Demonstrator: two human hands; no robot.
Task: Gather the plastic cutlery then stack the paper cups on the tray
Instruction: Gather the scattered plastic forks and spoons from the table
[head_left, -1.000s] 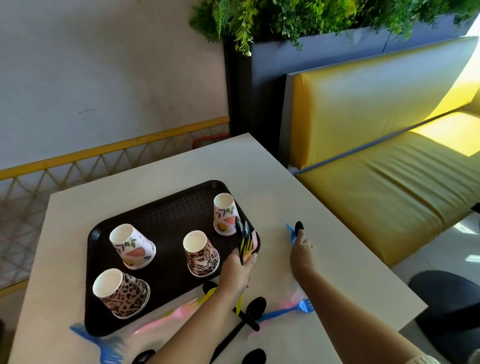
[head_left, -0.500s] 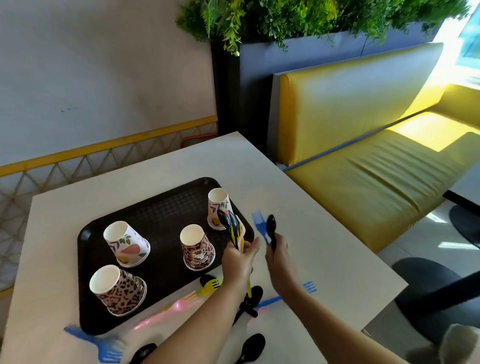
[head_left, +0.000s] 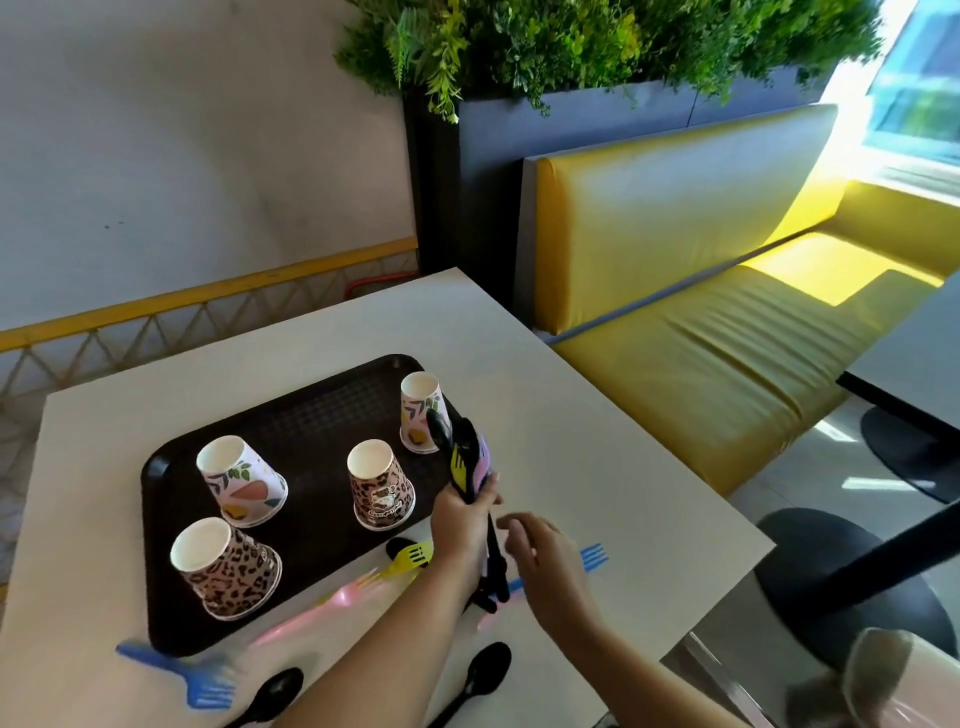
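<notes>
A pale tabletop (head_left: 597, 426) filled the lower view, with a yellow bench (head_left: 727, 332) beyond its far-right edge and a planter of greenery (head_left: 571, 47) above that. A black tray (head_left: 311, 415) lay on the left half of the tabletop. Four paper cups stood upside down on it, apart from one another: a leopard cup (head_left: 224, 569) at the near left, a floral cup (head_left: 242, 481) just behind it, a second leopard cup (head_left: 381, 485) near the tray's right side, and a second floral cup (head_left: 420, 411) at the far right corner.

The left hand (head_left: 462, 519) was curled round a bundle of cutlery (head_left: 464, 457), held upright just off the tray's right edge, with black spoon bowls, a yellow piece and a pink piece showing above the fist and black handles hanging below it. The right hand (head_left: 545, 558) hovered just beside it over the tabletop, fingers loosely bent and holding nothing.

Loose cutlery lay on the tabletop along the tray's near edge: a pink fork (head_left: 322, 608), a yellow fork (head_left: 410, 558), a blue fork (head_left: 592, 557) partly under the right hand, another blue fork (head_left: 176, 675) at the near left, and two black spoons (head_left: 272, 693) (head_left: 480, 670) nearest the person.
</notes>
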